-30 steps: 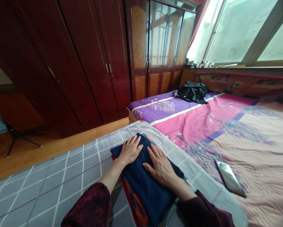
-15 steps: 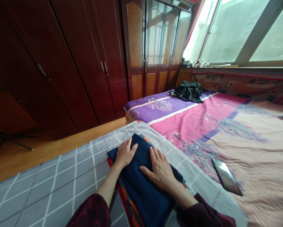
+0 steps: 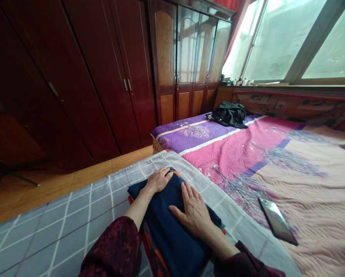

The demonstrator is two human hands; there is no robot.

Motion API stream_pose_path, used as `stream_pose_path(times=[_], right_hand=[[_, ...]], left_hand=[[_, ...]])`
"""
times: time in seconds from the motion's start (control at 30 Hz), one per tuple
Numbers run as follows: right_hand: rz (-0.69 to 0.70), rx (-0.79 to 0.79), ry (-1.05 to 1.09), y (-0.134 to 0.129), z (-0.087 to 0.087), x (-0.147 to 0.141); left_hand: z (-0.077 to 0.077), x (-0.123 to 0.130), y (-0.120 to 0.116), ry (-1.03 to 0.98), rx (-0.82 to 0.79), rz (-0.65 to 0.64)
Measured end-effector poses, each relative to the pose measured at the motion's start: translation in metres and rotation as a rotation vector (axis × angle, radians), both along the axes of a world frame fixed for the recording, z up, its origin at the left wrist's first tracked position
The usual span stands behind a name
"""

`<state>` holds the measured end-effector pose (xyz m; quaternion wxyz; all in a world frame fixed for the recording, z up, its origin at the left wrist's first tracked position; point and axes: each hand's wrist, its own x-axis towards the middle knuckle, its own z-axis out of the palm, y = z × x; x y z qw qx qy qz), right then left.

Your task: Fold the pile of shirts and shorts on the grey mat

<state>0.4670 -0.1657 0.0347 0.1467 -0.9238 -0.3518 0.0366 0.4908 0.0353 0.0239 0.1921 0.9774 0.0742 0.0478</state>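
Note:
A folded dark blue garment (image 3: 168, 219) lies on top of a small stack of folded cloth, whose orange and red edges show along its left side. My left hand (image 3: 158, 180) rests on the far left part of the garment, palm down, its fingers reaching toward the far edge. Flat on the right half lies my right hand (image 3: 194, 209), fingers stretched and thumb spread to the left. Neither hand grips the fabric. Beneath the stack is a grey checked sheet (image 3: 100, 207).
A phone (image 3: 277, 221) lies on the pink and purple quilted bedspread (image 3: 218, 148) to the right. Bunched black clothing (image 3: 228, 114) sits at the bed's far end. Dark red wardrobes (image 3: 109, 73) line the back, and a black tripod (image 3: 5, 173) stands on the floor at left.
My left hand has slid forward and slightly right over the garment toward its far edge. My right hand stays nearly in place. The view has shifted slightly.

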Motion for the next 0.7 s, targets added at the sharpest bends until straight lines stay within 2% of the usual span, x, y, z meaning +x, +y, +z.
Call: stream_pose_path(times=[0.17,0.3,0.4,0.57,0.7], right_hand=[[0.006,0.036,-0.026,0.0,-0.002,0.001],[0.011,0.062,-0.036,-0.001,-0.002,0.001],[0.015,0.077,-0.026,-0.002,-0.002,0.002],[-0.028,0.104,0.031,-0.001,-0.002,0.005],[-0.078,0.1,0.072,0.004,-0.003,0.009]], left_hand=[[-0.01,-0.016,0.026,-0.009,0.021,0.106],[-0.006,-0.038,0.03,0.014,0.05,0.191],[0.001,-0.06,0.015,-0.018,0.065,0.211],[0.001,-0.107,-0.029,-0.065,0.028,-0.028],[-0.008,-0.125,-0.047,-0.072,0.046,0.02]])
